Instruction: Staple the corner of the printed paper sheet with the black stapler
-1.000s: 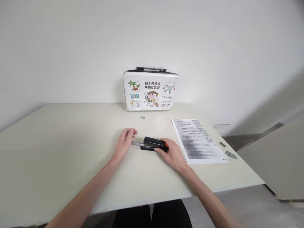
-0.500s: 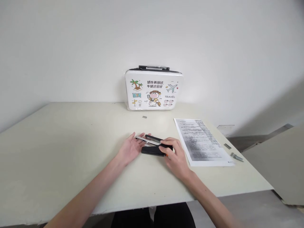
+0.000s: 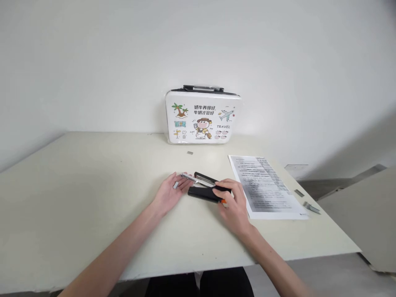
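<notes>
My right hand [image 3: 232,202] grips the black stapler [image 3: 204,194] by its hinge end, thumb and fingers closed around it. The stapler's top cover is swung up and its silver magazine rail [image 3: 199,181] shows between cover and base. My left hand [image 3: 168,194] is turned palm up at the stapler's front end, fingers stretched out. On its palm and fingers lies a small grey strip of staples [image 3: 175,185], just left of the rail's tip. Parts of the left fingertips are hidden behind the stapler.
A printed sheet [image 3: 266,189] lies right of my right hand. Beyond it, near the table's right edge, are a staple strip [image 3: 299,193] and a grey bundle of staples [image 3: 312,207]. Another strip [image 3: 189,153] lies before a white cartoon case [image 3: 201,117] against the wall.
A strip of staples now lies on my left palm; half a second ago none showed there. The stapler and my right hand have shifted slightly right in view, and the camera has turned a little.
</notes>
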### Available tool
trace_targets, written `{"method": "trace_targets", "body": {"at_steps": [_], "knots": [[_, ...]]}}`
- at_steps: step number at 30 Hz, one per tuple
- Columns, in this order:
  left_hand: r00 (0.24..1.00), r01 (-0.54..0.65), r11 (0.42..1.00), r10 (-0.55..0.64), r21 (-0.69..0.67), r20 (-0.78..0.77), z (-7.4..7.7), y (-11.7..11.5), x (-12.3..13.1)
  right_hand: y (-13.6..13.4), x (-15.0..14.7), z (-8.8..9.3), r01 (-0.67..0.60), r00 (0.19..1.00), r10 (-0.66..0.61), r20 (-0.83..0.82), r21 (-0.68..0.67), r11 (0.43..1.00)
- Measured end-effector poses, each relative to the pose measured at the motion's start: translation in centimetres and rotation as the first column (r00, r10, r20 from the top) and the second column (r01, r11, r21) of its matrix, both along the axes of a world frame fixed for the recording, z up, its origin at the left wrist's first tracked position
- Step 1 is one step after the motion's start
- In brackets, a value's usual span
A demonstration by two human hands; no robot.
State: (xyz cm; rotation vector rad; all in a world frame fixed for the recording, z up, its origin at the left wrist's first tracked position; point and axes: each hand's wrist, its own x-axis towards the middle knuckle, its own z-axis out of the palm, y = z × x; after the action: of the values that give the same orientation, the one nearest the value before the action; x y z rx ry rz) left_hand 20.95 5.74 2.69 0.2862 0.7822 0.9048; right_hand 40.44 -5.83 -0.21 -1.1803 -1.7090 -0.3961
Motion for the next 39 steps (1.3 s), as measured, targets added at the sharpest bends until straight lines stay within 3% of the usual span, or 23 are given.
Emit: {"method": "trace_targets", "body": {"at_steps": [4, 7, 9, 12, 15, 17, 23, 32, 35, 39], "knots": [[0.997, -0.025, 0.995, 0.032, 0.099, -0.075, -0.2, 0.3, -0.5, 0.2, 0.7, -0.5, 0.062, 0.987, -0.064, -0.146, -0.02, 0.998], [0.977, 0.051, 0.956, 0.013, 0.289, -0.214, -0.2, 0.1, -0.9, 0.3, 0.9, -0.8, 0.089, 0.963, -0.103, -0.248, -0.07, 0.994], [0.923, 0.132, 0.896, 0.045, 0.424, -0.383, -0.1, -0.4, -1.0, 0.4, 0.9, -0.9, 0.085, 0.95, -0.113, -0.292, -0.107, 0.991], [0.776, 0.283, 0.768, 0.169, 0.574, -0.608, 0.1, -1.2, -0.9, 0.4, 0.8, -0.9, 0.066, 0.943, -0.108, -0.315, -0.14, 0.988], [0.688, 0.39, 0.633, 0.282, 0.669, -0.668, 0.2, -1.8, -0.6, 0.4, 0.6, -0.7, 0.05, 0.939, -0.103, -0.327, -0.165, 0.985], [0.675, 0.417, 0.588, 0.31, 0.693, -0.669, 0.1, -2.0, -0.6, 0.3, 0.5, -0.5, 0.035, 0.925, -0.104, -0.365, -0.189, 0.981], [0.709, 0.471, 0.56, 0.22, 0.681, -0.671, -0.6, -1.9, -0.7, 0.2, 0.4, 0.1, -0.018, 0.873, -0.113, -0.474, -0.262, 0.965], [0.664, 0.61, 0.442, 0.167, 0.658, -0.729, -2.3, -2.5, -0.1, 0.5, -0.4, -0.3, -0.043, 0.848, -0.151, -0.507, -0.35, 0.936], [0.654, 0.572, 0.466, 0.237, 0.674, -0.719, -2.4, -2.6, 0.1, 0.9, -0.8, -0.6, -0.059, 0.843, -0.155, -0.514, -0.375, 0.925], [0.728, 0.41, 0.584, 0.254, 0.701, -0.637, -2.0, -2.5, 0.1, 2.3, -0.6, -0.9, -0.062, 0.841, -0.187, -0.508, -0.434, 0.899]]}}
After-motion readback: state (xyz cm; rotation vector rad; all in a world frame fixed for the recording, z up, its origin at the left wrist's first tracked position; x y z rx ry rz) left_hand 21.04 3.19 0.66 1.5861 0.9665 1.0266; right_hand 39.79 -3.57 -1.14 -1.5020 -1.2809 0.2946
